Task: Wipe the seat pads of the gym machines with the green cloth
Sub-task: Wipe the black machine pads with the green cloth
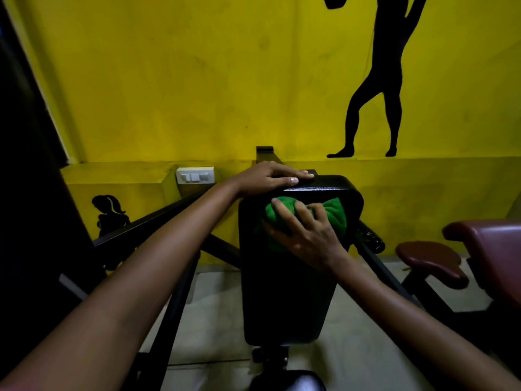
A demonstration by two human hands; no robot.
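Against the yellow wall, head view | long black padded vinyl seat pad (290, 292) is steadied at its top edge by the left hand (270, 176), laid flat and open | crumpled green cloth (335, 215) is pressed to the upper pad under the spread right hand (304, 232) | firm overlapping downward strokes are advised | no containers are seen

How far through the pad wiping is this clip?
Nothing reads as finished. In hand: right hand presses the green cloth on the black pad's upper end, left hand steadying its top edge. Left: its lower stretch and the maroon seat pads.
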